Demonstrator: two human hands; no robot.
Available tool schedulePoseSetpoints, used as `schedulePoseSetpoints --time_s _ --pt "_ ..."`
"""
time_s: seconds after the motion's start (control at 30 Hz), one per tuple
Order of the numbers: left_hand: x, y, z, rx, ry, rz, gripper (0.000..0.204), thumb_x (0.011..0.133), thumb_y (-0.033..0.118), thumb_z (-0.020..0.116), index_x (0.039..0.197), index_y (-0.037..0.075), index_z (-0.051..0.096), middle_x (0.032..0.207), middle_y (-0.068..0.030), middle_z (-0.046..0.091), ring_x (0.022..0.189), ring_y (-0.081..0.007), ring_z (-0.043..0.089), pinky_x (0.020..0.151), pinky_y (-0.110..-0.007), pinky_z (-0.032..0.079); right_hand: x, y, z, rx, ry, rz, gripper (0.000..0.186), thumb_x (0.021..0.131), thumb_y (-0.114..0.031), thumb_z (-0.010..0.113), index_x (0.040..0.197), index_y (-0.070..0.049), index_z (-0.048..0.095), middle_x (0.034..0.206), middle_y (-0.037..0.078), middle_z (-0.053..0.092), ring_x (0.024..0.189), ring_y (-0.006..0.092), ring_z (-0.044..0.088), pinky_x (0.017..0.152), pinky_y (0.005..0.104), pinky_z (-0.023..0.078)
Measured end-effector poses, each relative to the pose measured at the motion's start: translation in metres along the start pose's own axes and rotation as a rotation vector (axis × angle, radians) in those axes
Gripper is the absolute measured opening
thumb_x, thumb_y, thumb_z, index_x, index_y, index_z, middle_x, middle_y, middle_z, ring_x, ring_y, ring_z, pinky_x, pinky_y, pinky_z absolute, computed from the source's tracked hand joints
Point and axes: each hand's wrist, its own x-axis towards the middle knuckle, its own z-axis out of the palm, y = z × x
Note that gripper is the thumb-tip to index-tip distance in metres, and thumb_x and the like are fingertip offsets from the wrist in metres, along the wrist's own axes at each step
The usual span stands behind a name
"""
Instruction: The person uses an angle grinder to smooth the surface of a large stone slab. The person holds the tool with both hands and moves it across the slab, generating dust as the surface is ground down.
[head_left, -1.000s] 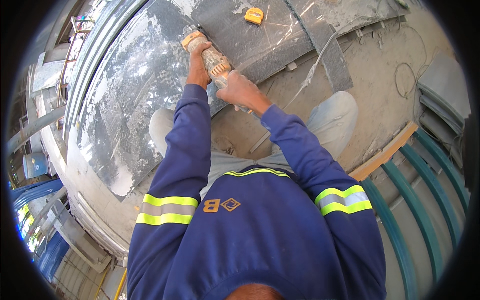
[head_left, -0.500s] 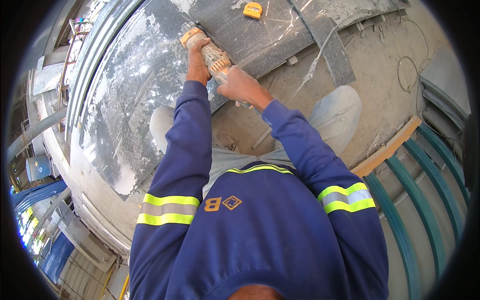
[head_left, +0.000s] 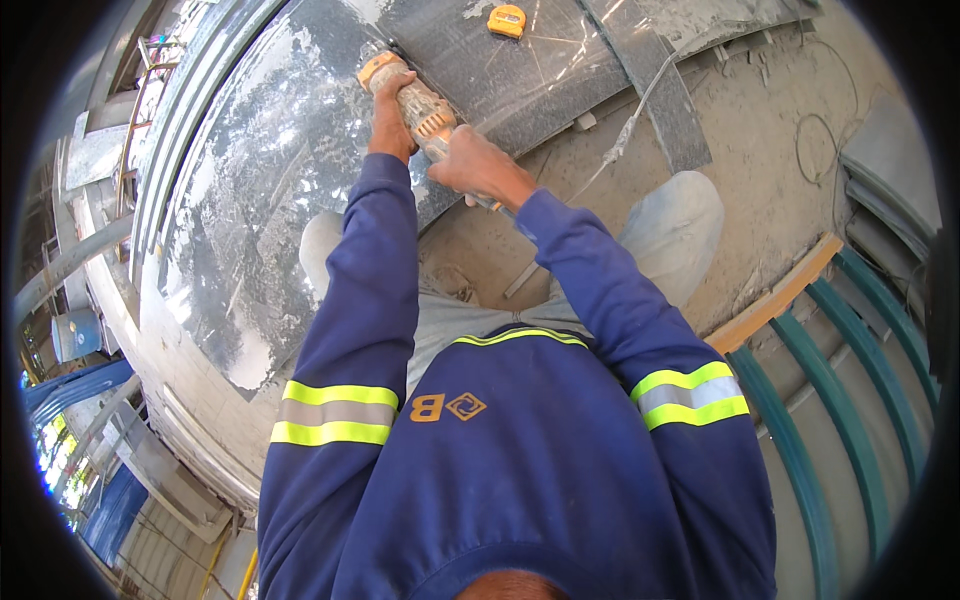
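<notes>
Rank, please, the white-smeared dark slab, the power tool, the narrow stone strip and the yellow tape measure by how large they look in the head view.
White-smeared dark slab
Narrow stone strip and power tool: unsure, left hand and right hand partly cover the latter
Yellow tape measure

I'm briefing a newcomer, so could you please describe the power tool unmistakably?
Find the dark slabs across the top of the view. There, the left hand and right hand grip the power tool: long, dusty, orange-headed, unlike the squat yellow tape measure.
</notes>
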Motion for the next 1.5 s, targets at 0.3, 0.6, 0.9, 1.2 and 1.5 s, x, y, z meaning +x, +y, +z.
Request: schedulePoseSetpoints --time_s 0.3,0.6,0.9,1.2,1.5 --pt "-0.016 -0.01 0.009 -0.042 0.047 -0.013 0.028 0.082 0.022 0.069 0.097 0.003 0.055 0.076 -0.0152 0.062 0.063 -0.0308 0.066 0.062 -0.048 0.06 -0.021 -0.001 -0.002 -0.056 0.075 -0.005 0.062 0.076 -0.024 0.071 0.115 0.02 0.051 0.09 0.031 0.07 0.068 0.0331 0.074 0.074 0.0412 0.058" --pt "0.002 0.001 -0.002 -0.015 -0.041 0.016 0.04 0.083 0.025 0.067 0.108 -0.002 0.051 0.082 -0.0196 0.062 0.07 -0.0354 0.067 0.065 -0.05 0.06 0.001 -0.005 -0.003 0.015 -0.013 0.006 0.058 0.075 -0.022 0.071 0.112 0.019 0.054 0.087 0.03 0.071 0.068 0.0339 0.073 0.065 0.0405 0.057" --pt "-0.005 -0.01 0.001 -0.027 -0.006 0.01 0.038 0.083 0.026 0.067 0.105 -0.001 0.053 0.082 -0.0198 0.063 0.068 -0.035 0.068 0.063 -0.049 0.06 -0.017 0.001 0.001 0.034 0.104 -0.059 0.041 0.077 -0.019 0.068 0.093 0.018 0.059 0.072 0.025 0.067 0.054 0.029 0.069 0.05 0.0392 0.054" --pt "-0.013 -0.005 0.009 -0.03 0.026 0.016 0.026 0.081 0.022 0.069 0.095 0.004 0.056 0.073 -0.0136 0.062 0.06 -0.0289 0.065 0.061 -0.046 0.06 -0.009 -0.002 -0.003 0.024 -0.015 0.016 0.057 0.076 -0.023 0.072 0.11 0.019 0.053 0.088 0.03 0.071 0.065 0.0317 0.073 0.061 0.0398 0.057" --pt "-0.011 -0.014 0.002 -0.02 0.001 0.012 0.039 0.083 0.026 0.068 0.107 0.0 0.052 0.082 -0.0192 0.063 0.07 -0.0354 0.068 0.066 -0.05 0.06 -0.027 -0.001 -0.002 -0.007 0.09 -0.008 0.05 0.076 -0.021 0.069 0.105 0.018 0.056 0.082 0.028 0.069 0.057 0.0291 0.07 0.05 0.0386 0.054"
